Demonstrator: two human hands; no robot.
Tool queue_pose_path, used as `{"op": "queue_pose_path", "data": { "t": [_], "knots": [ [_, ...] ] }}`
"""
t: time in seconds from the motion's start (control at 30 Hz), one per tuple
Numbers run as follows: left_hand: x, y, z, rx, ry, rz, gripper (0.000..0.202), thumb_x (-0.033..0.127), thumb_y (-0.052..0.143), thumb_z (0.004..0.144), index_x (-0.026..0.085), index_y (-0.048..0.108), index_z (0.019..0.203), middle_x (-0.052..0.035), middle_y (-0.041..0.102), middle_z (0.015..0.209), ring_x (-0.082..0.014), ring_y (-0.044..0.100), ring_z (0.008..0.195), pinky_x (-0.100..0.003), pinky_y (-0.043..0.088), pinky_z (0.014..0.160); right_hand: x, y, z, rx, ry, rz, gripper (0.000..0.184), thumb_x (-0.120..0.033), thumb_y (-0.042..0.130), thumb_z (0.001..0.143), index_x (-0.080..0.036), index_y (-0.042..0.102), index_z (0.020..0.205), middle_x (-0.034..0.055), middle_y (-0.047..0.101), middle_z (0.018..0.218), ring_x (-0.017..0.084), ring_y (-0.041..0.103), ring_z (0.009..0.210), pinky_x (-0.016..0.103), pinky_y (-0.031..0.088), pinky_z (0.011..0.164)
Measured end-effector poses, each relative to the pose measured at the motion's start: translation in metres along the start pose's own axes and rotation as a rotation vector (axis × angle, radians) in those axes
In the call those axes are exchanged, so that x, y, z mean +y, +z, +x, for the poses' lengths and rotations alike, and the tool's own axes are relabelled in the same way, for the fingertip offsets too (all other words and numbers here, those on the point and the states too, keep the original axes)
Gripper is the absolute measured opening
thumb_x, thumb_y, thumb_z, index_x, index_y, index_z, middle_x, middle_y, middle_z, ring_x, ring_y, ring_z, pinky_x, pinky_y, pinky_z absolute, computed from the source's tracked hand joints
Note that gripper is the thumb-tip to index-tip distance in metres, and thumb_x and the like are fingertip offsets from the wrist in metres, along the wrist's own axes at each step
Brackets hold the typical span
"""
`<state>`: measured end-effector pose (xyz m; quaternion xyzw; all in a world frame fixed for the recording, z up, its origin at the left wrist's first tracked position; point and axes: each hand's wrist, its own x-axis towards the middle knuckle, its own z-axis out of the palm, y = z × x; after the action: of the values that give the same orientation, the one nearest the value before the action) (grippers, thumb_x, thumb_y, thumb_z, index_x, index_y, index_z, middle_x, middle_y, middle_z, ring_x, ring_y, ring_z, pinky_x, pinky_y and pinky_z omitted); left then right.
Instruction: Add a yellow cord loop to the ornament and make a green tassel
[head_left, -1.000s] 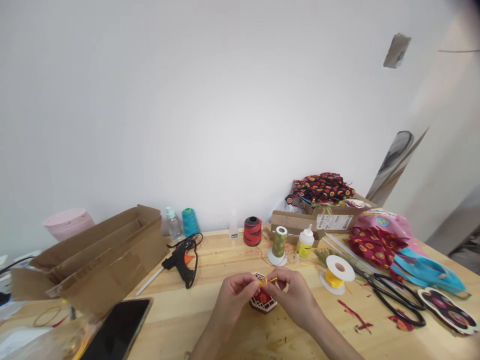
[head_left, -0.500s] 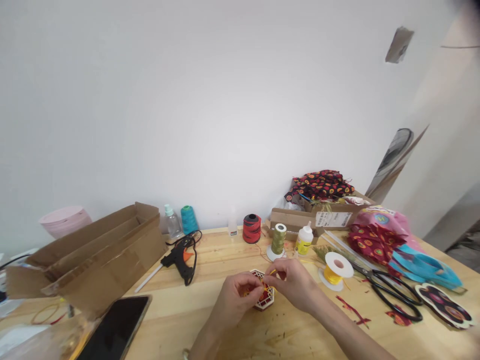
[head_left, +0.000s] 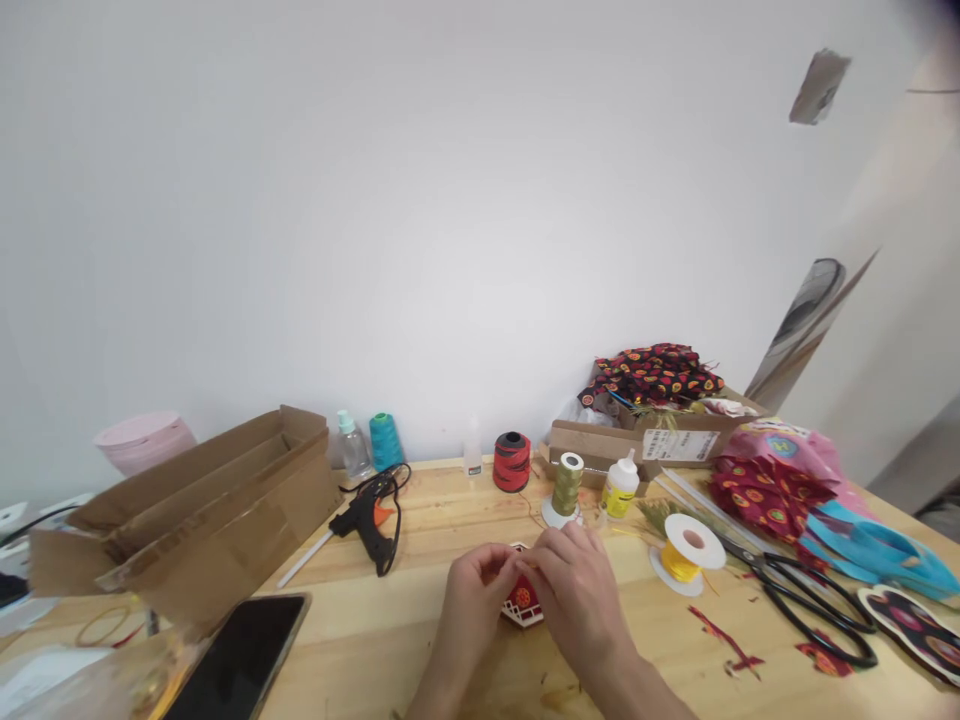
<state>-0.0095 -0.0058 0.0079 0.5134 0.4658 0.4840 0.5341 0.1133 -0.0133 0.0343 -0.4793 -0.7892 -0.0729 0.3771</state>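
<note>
A small hexagonal wooden piece with a pale lattice rim and red patterned fabric lies on the table under my fingers. My left hand is closed in a pinch above its left side. Over the right side, my right hand is also closed, its fingertips meeting those of the left. A short bit of thin yellow cord shows where the fingertips come together; most of it is hidden behind them. The far edge of the piece is partly covered by both hands.
To the right are a yellow cord spool, black scissors and red fabric scraps. Behind stand a glue bottle, green thread and red thread. Leftward lie a glue gun, phone and cardboard box.
My right hand has moved in toward the left, and its fingertips now meet my left hand's over the hexagonal piece. The yellow cord is more hidden. The view has shifted slightly left.
</note>
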Motion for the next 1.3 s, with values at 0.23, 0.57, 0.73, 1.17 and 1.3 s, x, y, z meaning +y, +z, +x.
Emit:
{"op": "queue_pose_path", "data": {
  "t": [0.23, 0.57, 0.73, 1.17, 1.3],
  "knots": [
    [0.007, 0.000, 0.000, 0.026, -0.092, -0.242, 0.028, 0.039, 0.062, 0.062, 0.013, 0.058, 0.057, 0.0029, 0.052, 0.047, -0.0096, 0.044, 0.049, -0.020, 0.035, 0.051, 0.001, 0.005, -0.009, 0.200, -0.067, 0.012, 0.020, -0.020, 0.045, 0.082, -0.025, 0.063, 0.075, -0.0002, 0.047, 0.054, 0.012, 0.035, 0.054, 0.026, 0.020, 0.053],
    [0.016, -0.003, -0.006, -0.135, -0.157, -0.459, 0.029, 0.037, 0.061, 0.065, 0.013, 0.051, 0.050, 0.0041, 0.042, 0.049, -0.0076, 0.034, 0.049, -0.021, 0.030, 0.051, 0.019, -0.005, -0.001, 0.167, -0.302, 0.025, 0.021, -0.021, 0.044, 0.083, -0.025, 0.062, 0.074, -0.0009, 0.045, 0.054, 0.011, 0.036, 0.054, 0.025, 0.023, 0.053],
    [0.017, -0.005, -0.007, -0.156, -0.131, -0.355, 0.031, 0.035, 0.059, 0.068, 0.013, 0.050, 0.048, 0.0035, 0.041, 0.047, -0.0074, 0.032, 0.048, -0.022, 0.027, 0.050, 0.038, -0.003, -0.002, 0.035, -0.500, -0.003, 0.013, -0.018, 0.049, 0.081, -0.024, 0.060, 0.082, -0.0013, 0.052, 0.058, 0.012, 0.041, 0.057, 0.026, 0.025, 0.054],
    [0.006, 0.003, -0.003, -0.120, -0.140, -0.432, 0.027, 0.030, 0.058, 0.069, 0.012, 0.052, 0.049, 0.0040, 0.041, 0.047, -0.0068, 0.032, 0.048, -0.021, 0.027, 0.050, 0.040, 0.008, -0.007, -0.033, -0.119, 0.589, 0.015, -0.031, 0.053, 0.075, -0.020, 0.062, 0.080, 0.0026, 0.054, 0.067, 0.015, 0.047, 0.065, 0.028, 0.037, 0.061],
    [0.008, 0.006, -0.004, -0.021, -0.142, -0.220, 0.026, 0.034, 0.063, 0.063, 0.011, 0.057, 0.052, 0.0038, 0.044, 0.047, -0.0068, 0.033, 0.048, -0.020, 0.027, 0.049, 0.035, 0.008, -0.004, -0.134, 0.226, 0.759, 0.020, -0.033, 0.056, 0.072, -0.016, 0.063, 0.066, 0.0009, 0.053, 0.056, 0.013, 0.047, 0.057, 0.024, 0.038, 0.055]
  ]
}}
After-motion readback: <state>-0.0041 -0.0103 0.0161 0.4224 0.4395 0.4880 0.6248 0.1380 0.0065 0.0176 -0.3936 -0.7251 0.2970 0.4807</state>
